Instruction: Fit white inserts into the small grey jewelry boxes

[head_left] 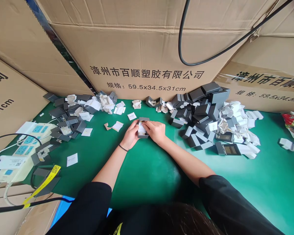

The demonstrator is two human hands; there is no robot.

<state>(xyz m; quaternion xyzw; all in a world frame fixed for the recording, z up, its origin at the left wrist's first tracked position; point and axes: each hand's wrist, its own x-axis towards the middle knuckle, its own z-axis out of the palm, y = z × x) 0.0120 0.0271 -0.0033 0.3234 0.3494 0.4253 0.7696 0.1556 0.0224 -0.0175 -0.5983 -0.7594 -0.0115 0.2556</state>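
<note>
My left hand [130,136] wraps round the left side of a small dark grey box [143,119], which stands open toward me. Inside the box shows a white paper insert [141,128] with a brownish strip below it. From the right, my right hand [157,131] reaches over the box's edge, its fingers bent and pinched at the insert; the fingertips are partly hidden. Close by on the green table [147,173] lie a printed white card [132,116] and a torn piece of white cardboard [117,126].
Grey boxes [202,114] and crumpled white inserts [247,125] are heaped at the right. Another pile of boxes [66,122] lies left, beside power strips [26,147] with cables. Large cartons [142,49] wall the back; a black cable [180,36] hangs before them.
</note>
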